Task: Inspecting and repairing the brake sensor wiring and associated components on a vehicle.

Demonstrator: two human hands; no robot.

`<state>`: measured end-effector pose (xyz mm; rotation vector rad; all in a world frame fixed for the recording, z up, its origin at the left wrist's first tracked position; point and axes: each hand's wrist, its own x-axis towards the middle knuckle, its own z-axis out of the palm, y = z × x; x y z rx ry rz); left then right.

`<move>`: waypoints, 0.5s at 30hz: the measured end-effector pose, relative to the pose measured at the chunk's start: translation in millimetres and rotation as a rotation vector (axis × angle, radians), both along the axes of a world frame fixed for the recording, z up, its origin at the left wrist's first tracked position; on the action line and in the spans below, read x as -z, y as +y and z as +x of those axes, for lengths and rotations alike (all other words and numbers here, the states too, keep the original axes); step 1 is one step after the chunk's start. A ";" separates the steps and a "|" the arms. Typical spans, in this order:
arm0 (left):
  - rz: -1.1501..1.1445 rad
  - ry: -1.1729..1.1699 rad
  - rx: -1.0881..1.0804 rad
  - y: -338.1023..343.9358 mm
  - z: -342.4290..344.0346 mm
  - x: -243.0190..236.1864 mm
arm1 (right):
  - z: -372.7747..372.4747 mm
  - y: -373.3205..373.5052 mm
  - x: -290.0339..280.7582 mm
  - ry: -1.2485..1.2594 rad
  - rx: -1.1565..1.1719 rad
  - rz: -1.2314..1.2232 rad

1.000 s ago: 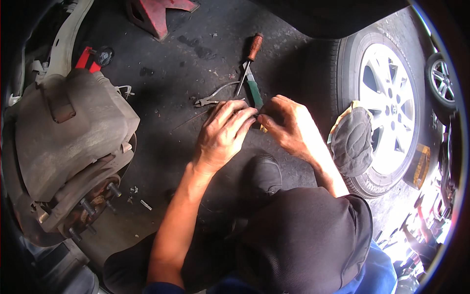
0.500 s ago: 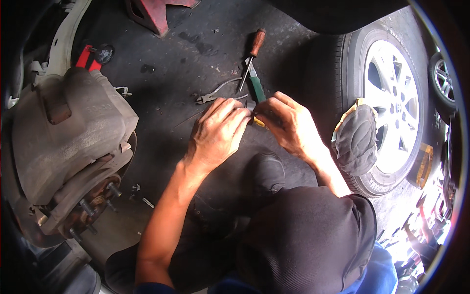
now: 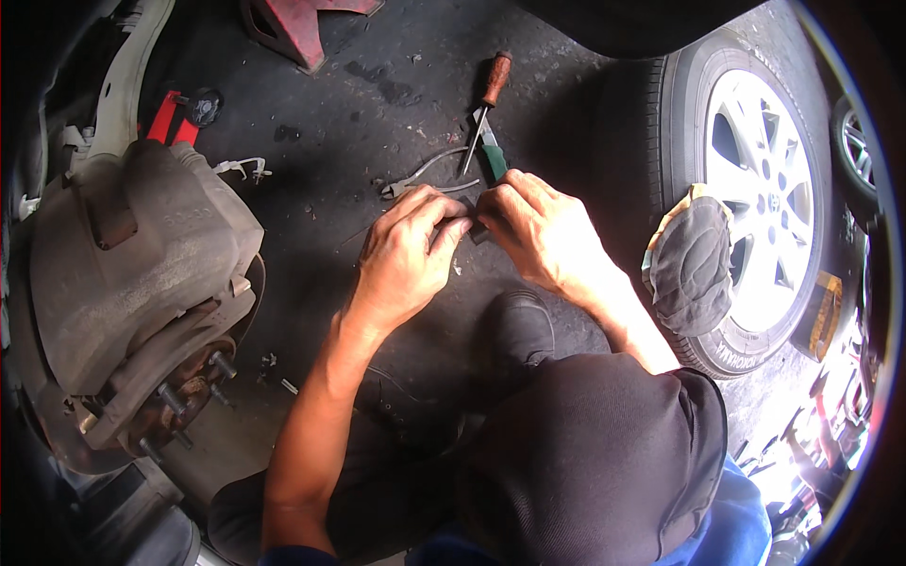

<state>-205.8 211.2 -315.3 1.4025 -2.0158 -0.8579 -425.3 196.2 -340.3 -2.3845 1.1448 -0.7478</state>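
Observation:
A small dark piece is pinched between the fingertips of both hands; most of it is hidden, so I cannot make out its kind. My left hand is closed on it from the left, thumb against the curled fingers. From the other side my right hand grips it with bent fingers. Just beyond the hands, on the dark floor, lie pliers, a screwdriver with an orange-brown handle, and a green-handled tool partly under the screwdriver.
At the left hangs a brake caliper above a hub with wheel studs. A wheel stands at the right, with a dark cloth pad against it. A red stand is at the back. A dark shoe rests below my hands.
Both hands have shifted slightly, and my right hand has turned more over the piece. A yellow part and a grey part that showed at the fingertips are no longer visible.

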 end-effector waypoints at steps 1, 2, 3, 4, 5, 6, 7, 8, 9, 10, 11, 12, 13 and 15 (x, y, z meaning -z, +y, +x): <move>0.068 0.002 -0.015 0.1 -0.3 -0.3 | -1.0 0.6 1.2 0.003 -0.002 0.030; 0.067 0.001 -0.016 0.8 -0.3 1.2 | -1.0 0.8 1.2 0.004 -0.005 0.058; 0.028 0.023 -0.025 2.1 -0.9 4.7 | -1.1 0.8 0.8 0.003 -0.006 0.058; -0.010 0.046 -0.033 2.9 -1.5 7.2 | -1.2 0.6 0.1 0.001 -0.007 0.076; -0.011 0.048 -0.033 2.9 -2.9 8.8 | -2.2 0.5 -0.7 0.001 -0.007 0.094; -0.074 0.030 -0.028 2.7 -3.9 10.3 | -3.2 0.2 -2.4 0.002 -0.006 0.093; -0.136 0.013 -0.024 2.4 -4.5 11.7 | -4.3 -0.4 -5.2 0.001 -0.004 0.140; -0.135 0.012 -0.025 2.2 -3.2 13.4 | -4.3 -0.5 -6.8 -0.004 -0.005 0.189; -0.192 -0.014 0.017 1.4 -1.3 15.1 | -4.4 -0.9 -7.6 -0.005 -0.006 0.190; -0.248 -0.041 0.059 1.7 0.6 16.3 | -4.5 -1.6 -8.2 -0.025 -0.014 0.244; -0.247 -0.039 0.059 2.1 -0.4 15.4 | -5.6 -1.9 -8.2 -0.043 -0.018 0.297; -0.220 -0.046 0.066 3.4 -1.3 14.2 | -6.0 -1.5 -8.1 -0.042 -0.019 0.298; -0.193 -0.053 0.072 4.4 -1.8 13.0 | -6.1 -0.9 -7.8 -0.060 -0.017 0.301; -0.185 -0.065 0.084 4.4 -1.8 12.4 | -6.3 0.2 -7.0 -0.077 -0.014 0.303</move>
